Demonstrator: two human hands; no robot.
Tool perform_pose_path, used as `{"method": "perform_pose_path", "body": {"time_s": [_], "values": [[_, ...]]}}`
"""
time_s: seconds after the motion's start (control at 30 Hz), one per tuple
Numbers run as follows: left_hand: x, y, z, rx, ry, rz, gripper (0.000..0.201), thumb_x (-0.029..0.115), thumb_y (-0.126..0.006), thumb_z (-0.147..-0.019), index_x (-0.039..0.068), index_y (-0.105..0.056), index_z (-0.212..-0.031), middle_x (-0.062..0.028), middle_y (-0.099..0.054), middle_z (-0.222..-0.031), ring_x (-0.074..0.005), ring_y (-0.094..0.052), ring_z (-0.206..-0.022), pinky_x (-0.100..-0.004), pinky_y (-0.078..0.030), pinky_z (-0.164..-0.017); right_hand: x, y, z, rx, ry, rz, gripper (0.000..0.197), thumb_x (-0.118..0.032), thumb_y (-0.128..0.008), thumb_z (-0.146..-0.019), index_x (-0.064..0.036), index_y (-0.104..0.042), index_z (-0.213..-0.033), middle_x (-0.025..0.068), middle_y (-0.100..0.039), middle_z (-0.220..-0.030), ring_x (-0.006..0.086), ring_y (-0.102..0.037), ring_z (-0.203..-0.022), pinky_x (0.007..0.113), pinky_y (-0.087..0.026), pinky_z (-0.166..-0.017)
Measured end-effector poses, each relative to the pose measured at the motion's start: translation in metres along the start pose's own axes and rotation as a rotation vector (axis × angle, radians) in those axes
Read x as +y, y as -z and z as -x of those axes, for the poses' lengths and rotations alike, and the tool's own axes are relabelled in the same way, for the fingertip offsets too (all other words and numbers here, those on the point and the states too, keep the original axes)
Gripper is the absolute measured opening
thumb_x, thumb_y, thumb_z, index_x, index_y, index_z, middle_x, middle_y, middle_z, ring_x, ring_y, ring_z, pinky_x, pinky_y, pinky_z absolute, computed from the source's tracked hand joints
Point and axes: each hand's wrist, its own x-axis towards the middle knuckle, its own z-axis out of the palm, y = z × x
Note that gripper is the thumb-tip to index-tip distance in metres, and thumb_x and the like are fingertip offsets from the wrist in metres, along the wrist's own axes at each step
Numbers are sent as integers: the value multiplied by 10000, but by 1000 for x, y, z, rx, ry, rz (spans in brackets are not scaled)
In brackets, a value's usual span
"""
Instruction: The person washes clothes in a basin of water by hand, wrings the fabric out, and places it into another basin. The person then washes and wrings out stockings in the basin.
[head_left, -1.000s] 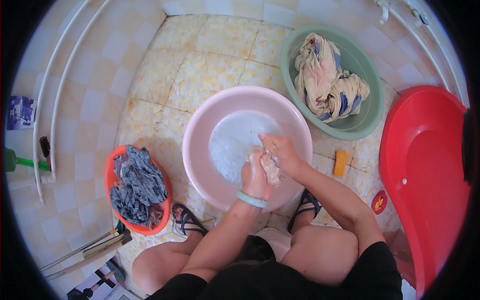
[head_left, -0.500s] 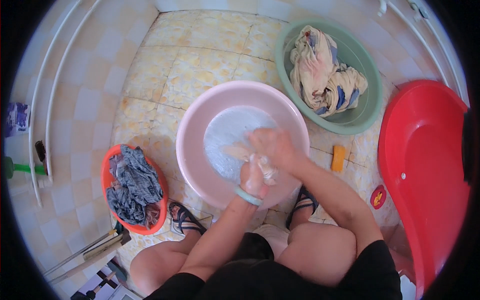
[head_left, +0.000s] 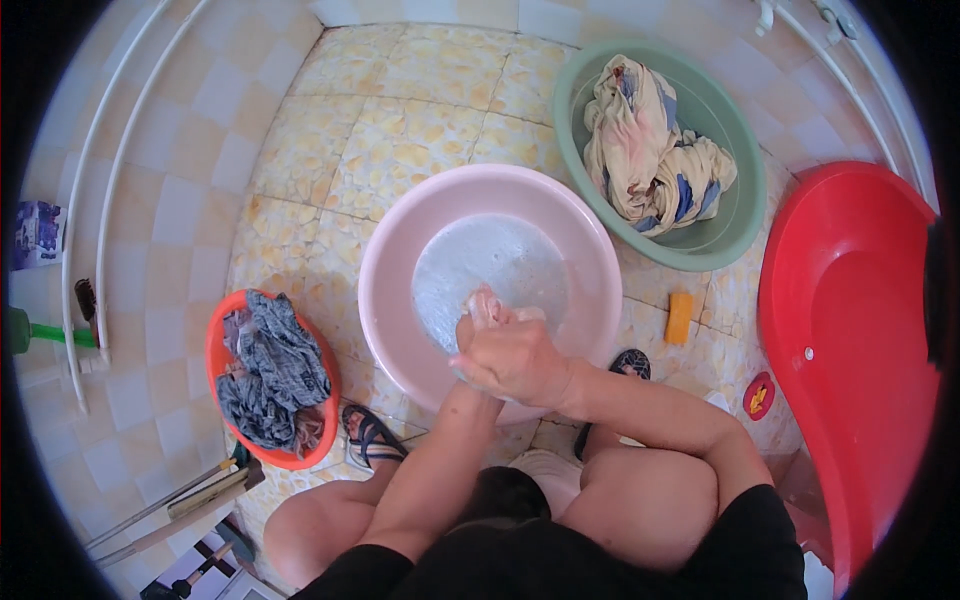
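Note:
Both of my hands are together over the near part of a pink basin [head_left: 385, 300] holding cloudy, sudsy water [head_left: 480, 265]. My right hand [head_left: 518, 358] is closed and lies across my left wrist, hiding the bracelet there. A wet, pale pinkish cloth [head_left: 488, 306] bunches up just beyond its knuckles. Mostly covered by the right hand, my left hand [head_left: 465, 332] shows only a small part beside the cloth; its fingers are hidden.
A green basin [head_left: 735, 225] with cream and blue cloth stands at the far right. Grey clothes [head_left: 270, 370] fill an orange basin [head_left: 213, 335] on the left. An orange soap bar [head_left: 679, 318] lies on the tiles, near a red tub [head_left: 850, 300].
My right hand has come down and left from above the water onto my left wrist. The cloth has shifted from between the hands to beyond the right knuckles.

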Motion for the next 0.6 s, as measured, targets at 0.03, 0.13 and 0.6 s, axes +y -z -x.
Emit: {"method": "perform_pose_path", "body": {"time_s": [0.03,0.13,0.6], "values": [[-1,12,-2,-45,-85,-21,256,254,-469,-857,53,-549,-993,-76,-552,-966,-223,-538,-934,-357,-445,-832,-15,-3,0,51,136,45,107,-164,-535,-804,-115,-599,-734,79,-606,-729,263,-605,-661,425,-486,-616],[-11,14,-2,-162,-198,-48,237,210,-535,-795,60,-565,-975,-91,-557,-967,-243,-536,-939,-385,-437,-846,7,9,-12,11,32,30,161,-195,-518,-821,-107,-613,-724,73,-607,-693,248,-608,-634,393,-476,-575],[24,-6,2,-110,-118,-586,175,185,-482,-856,90,-572,-972,-72,-582,-902,-194,-563,-823,-357,-470,-700,-10,14,5,33,-147,-428,90,-199,-584,-769,-126,-602,-719,49,-583,-683,224,-601,-637,370,-514,-649]]}}
